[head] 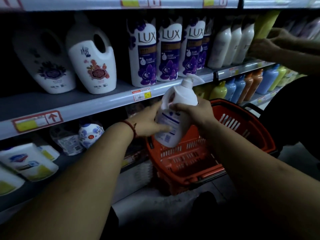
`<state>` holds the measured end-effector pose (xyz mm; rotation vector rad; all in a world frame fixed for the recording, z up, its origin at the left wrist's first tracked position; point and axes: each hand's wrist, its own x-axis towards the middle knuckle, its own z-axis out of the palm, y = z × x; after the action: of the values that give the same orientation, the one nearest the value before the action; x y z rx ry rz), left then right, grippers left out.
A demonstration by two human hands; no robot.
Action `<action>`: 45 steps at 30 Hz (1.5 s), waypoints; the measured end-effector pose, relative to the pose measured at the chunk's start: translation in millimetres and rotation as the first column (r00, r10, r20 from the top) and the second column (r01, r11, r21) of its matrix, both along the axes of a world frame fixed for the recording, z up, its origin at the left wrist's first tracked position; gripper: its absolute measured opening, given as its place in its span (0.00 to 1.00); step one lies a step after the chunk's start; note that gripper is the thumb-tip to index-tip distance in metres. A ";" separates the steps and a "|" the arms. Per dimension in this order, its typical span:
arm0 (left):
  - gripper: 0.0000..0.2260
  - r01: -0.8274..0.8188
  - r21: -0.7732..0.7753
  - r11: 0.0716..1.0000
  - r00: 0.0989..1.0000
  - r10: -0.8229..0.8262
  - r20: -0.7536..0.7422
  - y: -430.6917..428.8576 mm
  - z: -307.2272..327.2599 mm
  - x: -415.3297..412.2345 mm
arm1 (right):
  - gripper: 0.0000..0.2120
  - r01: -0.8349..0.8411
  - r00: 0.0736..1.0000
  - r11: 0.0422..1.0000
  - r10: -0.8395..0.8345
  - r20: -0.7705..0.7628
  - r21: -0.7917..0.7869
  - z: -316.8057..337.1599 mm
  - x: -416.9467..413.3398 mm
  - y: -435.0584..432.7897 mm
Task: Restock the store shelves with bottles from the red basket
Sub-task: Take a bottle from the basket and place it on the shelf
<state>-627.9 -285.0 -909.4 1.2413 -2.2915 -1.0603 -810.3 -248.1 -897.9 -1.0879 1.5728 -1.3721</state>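
Item: white pump bottle [181, 96], tilted, held in both hands.
Left hand [149, 122]: thumb and fingers clasp the labelled lower body; red cord at the wrist.
Right hand [192, 111]: fingers curled round the bottle's shoulder, below the pump.
Red basket [187, 158]: directly beneath the hands, on the floor against the shelving.
Shelf [103, 103]: just beyond the hands, edge carrying price tags.
Above the left hand: two white handled jugs [91, 63].
Above both hands: LUX bottles [169, 49], upright in a row.
Beyond the right hand: coloured bottles [242, 87] and another person's hands [270, 44].
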 end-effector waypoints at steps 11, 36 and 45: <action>0.64 -0.550 -0.158 0.820 0.834 0.550 -0.044 38.0 8.4 56.6 | 0.17 -0.362 0.909 0.932 0.346 0.230 0.027 51.3 95.8 -16.7; 0.17 -0.370 0.599 0.710 0.175 0.686 -0.706 50.4 59.5 210.5 | 0.18 -0.777 0.578 0.610 0.789 0.208 -0.155 50.2 231.5 -33.4; 0.16 -0.436 0.439 0.786 0.199 0.559 -0.805 30.8 63.6 224.2 | 0.26 -0.747 0.624 0.619 0.779 0.066 -0.243 67.6 242.9 -41.1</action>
<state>-403.7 -254.2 -845.8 0.9095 -0.8378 -1.1703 -567.4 -289.3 -830.3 -1.4887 0.6713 -0.9654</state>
